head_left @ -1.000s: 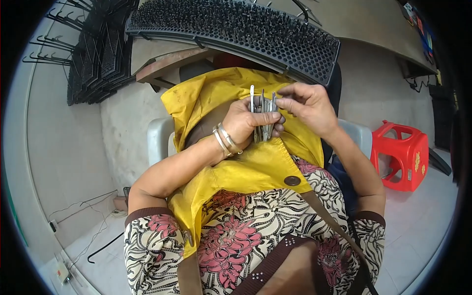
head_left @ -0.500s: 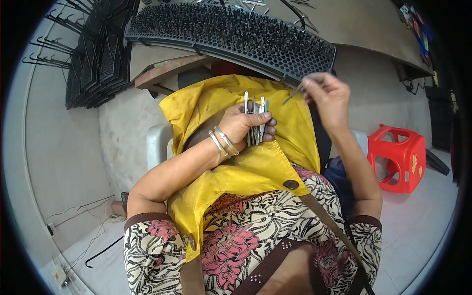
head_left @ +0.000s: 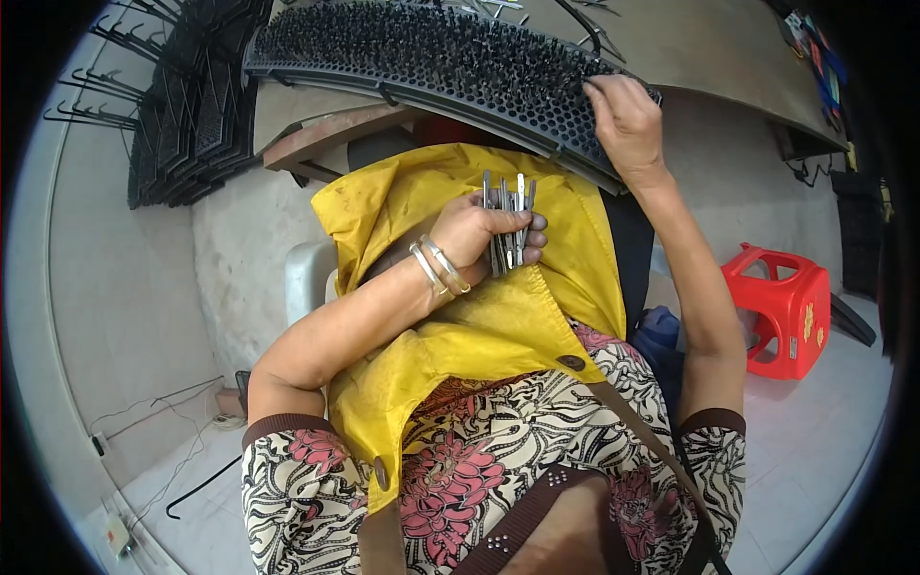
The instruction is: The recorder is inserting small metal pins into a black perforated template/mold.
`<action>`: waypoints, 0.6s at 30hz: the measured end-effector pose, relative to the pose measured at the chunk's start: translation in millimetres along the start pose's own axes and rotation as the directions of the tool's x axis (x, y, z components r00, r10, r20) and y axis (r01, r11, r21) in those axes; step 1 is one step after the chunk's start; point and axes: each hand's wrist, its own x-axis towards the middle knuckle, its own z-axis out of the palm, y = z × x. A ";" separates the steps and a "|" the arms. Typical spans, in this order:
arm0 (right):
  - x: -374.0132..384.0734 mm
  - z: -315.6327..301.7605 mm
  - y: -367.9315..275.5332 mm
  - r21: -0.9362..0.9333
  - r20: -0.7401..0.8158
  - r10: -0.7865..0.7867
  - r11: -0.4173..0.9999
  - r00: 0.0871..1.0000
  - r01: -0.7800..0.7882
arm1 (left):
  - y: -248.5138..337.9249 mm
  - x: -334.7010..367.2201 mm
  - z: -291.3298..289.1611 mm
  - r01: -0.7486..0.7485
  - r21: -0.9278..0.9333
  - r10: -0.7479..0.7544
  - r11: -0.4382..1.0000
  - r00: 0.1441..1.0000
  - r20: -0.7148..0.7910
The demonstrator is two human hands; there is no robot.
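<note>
My left hand (head_left: 479,233) is closed around several slim metal pieces (head_left: 520,192), some bright and some dull grey. Their ends stick out above and below the fingers, over the yellow apron (head_left: 575,249). At the right end of a long black rack (head_left: 460,101), which has rows of round holes, my right hand (head_left: 628,125) is pinched close to the dark upright pieces standing there. Its fingertips hide whatever is between them. Small dark pieces (head_left: 383,43) crowd the rear rows of the rack, while holes along the near side show bare.
The rack rests at the edge of a table (head_left: 690,48) with loose metal pieces (head_left: 503,8) behind it. More black racks with hooks (head_left: 192,125) hang or stack at the left wall. A red plastic stool (head_left: 781,307) stands on the right.
My right hand has moved up and forward, from above the apron to the rack. The slim dark piece it held is no longer visible. My left hand has shifted slightly right.
</note>
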 end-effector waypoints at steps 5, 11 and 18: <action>-0.4 -6.5 -19.8 -0.228 0.299 -0.020 0.969 0.954 0.092 | 1.9 3.0 3.5 -0.043 -0.032 0.043 0.999 0.999 0.028; -16.6 -31.6 -70.8 0.364 0.682 0.392 0.551 0.618 -0.751 | 0.9 4.2 8.2 -0.093 -0.033 0.096 0.995 0.989 0.113; -4.7 -30.2 -46.4 0.488 0.282 0.605 0.577 0.744 -0.655 | -1.0 1.4 7.4 -0.078 -0.045 0.078 0.996 0.997 0.007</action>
